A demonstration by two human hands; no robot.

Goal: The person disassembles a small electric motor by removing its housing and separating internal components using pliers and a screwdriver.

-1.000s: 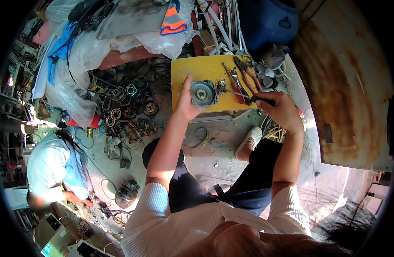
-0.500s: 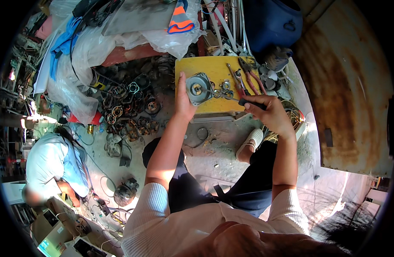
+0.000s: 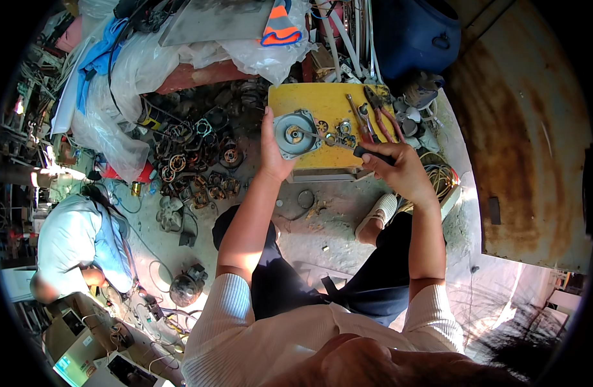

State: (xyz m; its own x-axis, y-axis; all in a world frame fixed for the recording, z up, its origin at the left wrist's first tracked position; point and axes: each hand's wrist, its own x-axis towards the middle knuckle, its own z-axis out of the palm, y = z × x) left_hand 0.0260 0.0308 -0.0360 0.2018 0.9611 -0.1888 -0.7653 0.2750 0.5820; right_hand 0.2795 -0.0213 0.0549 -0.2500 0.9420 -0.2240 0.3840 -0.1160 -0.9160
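A grey metal motor end cover (image 3: 303,144) is gripped at its left edge by my left hand (image 3: 274,149), above the left side of a yellow-topped bench (image 3: 295,94). My right hand (image 3: 403,169) is closed around the black handle of a screwdriver (image 3: 375,155). Its long shaft points left, and the tip reaches the round hub at the cover's centre. On the bench, right of the cover, lie several small metal rings and bearings (image 3: 345,126). Beyond my right hand rest pliers with red handles (image 3: 384,116) and another long thin tool (image 3: 354,106).
Motor parts and copper windings (image 3: 196,161) are heaped on the floor at left. A blue barrel (image 3: 415,39) stands at the back right, near a rusty metal sheet (image 3: 535,142). Another person (image 3: 83,242) bends down at the far left. Coiled cable (image 3: 441,177) lies right of the bench.
The cover has tilted and turned slightly in my left hand, its inner face showing more fully. The screwdriver has shifted slightly left, its tip still at the hub.
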